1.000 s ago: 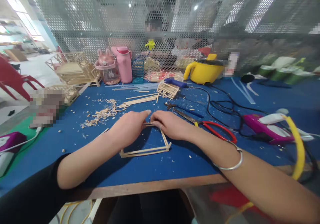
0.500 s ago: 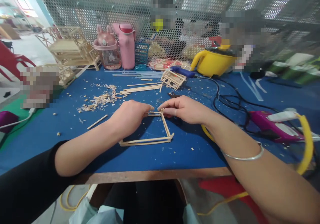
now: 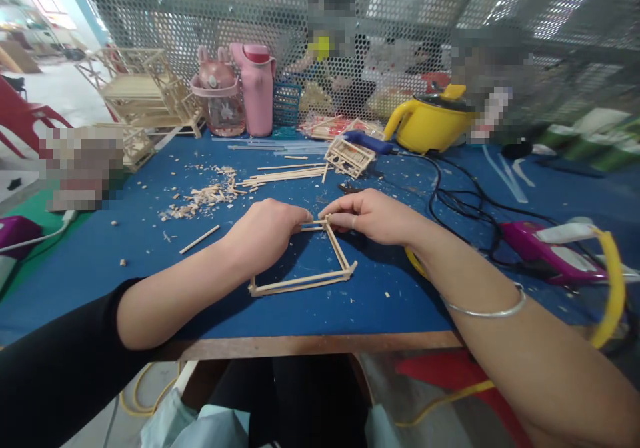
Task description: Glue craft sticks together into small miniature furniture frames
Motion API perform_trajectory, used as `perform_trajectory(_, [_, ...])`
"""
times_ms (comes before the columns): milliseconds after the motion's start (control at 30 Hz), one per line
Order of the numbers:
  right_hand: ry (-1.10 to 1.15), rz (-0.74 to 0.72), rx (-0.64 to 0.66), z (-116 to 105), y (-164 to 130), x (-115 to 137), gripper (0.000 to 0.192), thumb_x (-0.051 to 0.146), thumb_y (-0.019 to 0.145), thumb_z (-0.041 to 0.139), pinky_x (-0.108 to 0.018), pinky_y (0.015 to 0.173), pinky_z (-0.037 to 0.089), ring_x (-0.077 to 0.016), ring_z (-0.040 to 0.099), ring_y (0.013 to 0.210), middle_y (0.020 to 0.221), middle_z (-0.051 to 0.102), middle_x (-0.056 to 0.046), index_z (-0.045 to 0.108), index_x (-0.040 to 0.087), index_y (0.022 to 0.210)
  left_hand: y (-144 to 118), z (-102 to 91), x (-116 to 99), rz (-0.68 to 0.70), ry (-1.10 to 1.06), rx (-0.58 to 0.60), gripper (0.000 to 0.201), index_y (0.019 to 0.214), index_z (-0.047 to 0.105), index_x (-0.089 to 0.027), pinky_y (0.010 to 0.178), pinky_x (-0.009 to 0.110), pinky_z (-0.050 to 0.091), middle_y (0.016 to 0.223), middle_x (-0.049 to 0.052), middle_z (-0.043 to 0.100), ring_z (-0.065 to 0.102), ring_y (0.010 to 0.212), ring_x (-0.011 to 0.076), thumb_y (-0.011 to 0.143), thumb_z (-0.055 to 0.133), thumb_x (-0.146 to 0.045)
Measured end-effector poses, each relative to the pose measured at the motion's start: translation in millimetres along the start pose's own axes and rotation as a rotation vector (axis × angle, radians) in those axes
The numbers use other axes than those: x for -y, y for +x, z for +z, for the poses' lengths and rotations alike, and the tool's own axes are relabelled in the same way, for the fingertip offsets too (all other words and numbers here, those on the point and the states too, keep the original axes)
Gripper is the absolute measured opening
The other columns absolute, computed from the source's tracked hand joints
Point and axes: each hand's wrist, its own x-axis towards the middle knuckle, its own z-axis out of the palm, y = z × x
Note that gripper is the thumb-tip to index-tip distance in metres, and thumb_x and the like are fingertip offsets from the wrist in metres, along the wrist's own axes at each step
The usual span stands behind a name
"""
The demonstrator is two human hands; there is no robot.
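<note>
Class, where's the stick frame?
In the head view, the stick frame is centre-front on the table, its far right corner at the right hand.

Could not see most of the left side of the stick frame (image 3: 300,280), hidden behind the left hand (image 3: 267,229). Saw only the tip of the pliers (image 3: 349,189) past the right hand (image 3: 375,217). Found the red chair (image 3: 31,119) cut by the left edge.
</note>
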Motion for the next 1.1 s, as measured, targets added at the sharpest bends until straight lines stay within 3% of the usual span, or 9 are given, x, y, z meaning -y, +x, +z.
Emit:
perform_trajectory(267, [-0.085, -0.082, -0.064, 6, -1, 1, 0.03, 0.033, 0.078, 0.058, -0.024, 0.068, 0.044, -0.0135, 0.06, 0.072, 0.084, 0.07, -0.002, 0.067, 0.017, 0.102, -2, 4.3, -4, -0.005, 0.108, 0.012, 0.033, 0.099, 0.066, -0.026, 0.06, 0.026, 0.041, 0.08, 0.003, 0.071, 0.065, 0.075, 0.021, 0.081, 0.041, -0.013])
perform_trajectory(433, [-0.428, -0.26, -0.228, 15, -3, 7, 0.019, 0.029, 0.082, 0.056, -0.025, 0.069, 0.041, -0.0148, 0.061, 0.074, 0.081, 0.071, -0.003, 0.071, 0.019, 0.088, -3, 2.4, -4, 0.007, 0.184, 0.04, 0.028, 0.088, 0.065, -0.022, 0.057, 0.026, 0.04, 0.075, 0.005, 0.069, 0.065, 0.072, 0.0218, 0.077, 0.043, -0.009])
perform_trajectory(600, [-0.629, -0.325, -0.25, 19, -3, 12, 0.022, 0.026, 0.084, 0.053, -0.025, 0.071, 0.04, -0.0179, 0.062, 0.083, 0.091, 0.071, -0.006, 0.07, 0.021, 0.096, -2, 1.0, -3, 0.012, 0.158, 0.039, 0.026, 0.088, 0.065, -0.02, 0.064, 0.027, 0.044, 0.078, 0.006, 0.069, 0.065, 0.076, 0.0208, 0.078, 0.043, -0.009])
perform_trajectory(733, [-0.668, -0.322, -0.266, 20, -2, 11, 0.022, 0.027, 0.085, 0.052, -0.026, 0.07, 0.041, -0.0182, 0.063, 0.082, 0.092, 0.071, -0.005, 0.071, 0.02, 0.093, -12, -24.0, 8, 0.069, -0.066, -0.168, 0.026, 0.102, 0.065, -0.019, 0.079, 0.027, 0.046, 0.101, 0.006, 0.068, 0.062, 0.093, 0.0193, 0.082, 0.05, -0.025])
perform_trajectory(800, [-0.664, -0.332, -0.272, 20, -2, 10, 0.022, 0.028, 0.086, 0.05, -0.026, 0.07, 0.041, -0.0178, 0.063, 0.082, 0.092, 0.071, -0.004, 0.071, 0.021, 0.091, -22, -39.4, 18, -0.155, -0.177, -0.342, 0.031, 0.103, 0.065, -0.018, 0.071, 0.026, 0.048, 0.097, 0.006, 0.069, 0.063, 0.084, 0.018, 0.084, 0.047, -0.035])
perform_trajectory(867, [-0.661, -0.339, -0.273, 19, -1, 9, 0.023, 0.028, 0.086, 0.05, -0.026, 0.069, 0.042, -0.0175, 0.063, 0.081, 0.091, 0.071, -0.003, 0.071, 0.021, 0.09, -32, -48.8, 27, -0.421, -0.272, -0.264, 0.04, 0.099, 0.066, -0.017, 0.055, 0.023, 0.045, 0.073, 0.004, 0.068, 0.061, 0.062, 0.0155, 0.084, 0.044, -0.047])
perform_trajectory(933, [-0.657, -0.339, -0.272, 19, -1, 9, 0.023, 0.029, 0.086, 0.05, -0.026, 0.068, 0.042, -0.0174, 0.063, 0.081, 0.091, 0.071, -0.002, 0.071, 0.022, 0.09, -40, -49.7, 33, -0.561, -0.405, -0.087, 0.048, 0.093, 0.066, -0.016, 0.044, 0.022, 0.04, 0.064, 0.003, 0.064, 0.056, 0.05, 0.0134, 0.082, 0.041, -0.056])
perform_trajectory(1033, [-0.645, -0.344, -0.266, 18, -1, 8, 0.023, 0.029, 0.086, 0.05, -0.025, 0.069, 0.041, -0.017, 0.063, 0.082, 0.09, 0.071, -0.002, 0.071, 0.023, 0.089, -45, -41.2, 33, -0.589, -0.543, 0.139, 0.052, 0.08, 0.064, -0.015, 0.038, 0.021, 0.037, 0.054, 0.001, 0.057, 0.05, 0.041, 0.0111, 0.081, 0.038, -0.06])
perform_trajectory(1100, [-0.633, -0.346, -0.262, 18, -1, 8, 0.023, 0.03, 0.086, 0.05, -0.025, 0.07, 0.041, -0.0166, 0.063, 0.081, 0.089, 0.071, -0.002, 0.072, 0.023, 0.089, -45, -34.9, 30, -0.569, -0.621, 0.203, 0.043, 0.077, 0.062, -0.016, 0.041, 0.022, 0.04, 0.053, 0.0, 0.056, 0.051, 0.042, 0.0109, 0.08, 0.044, -0.055])
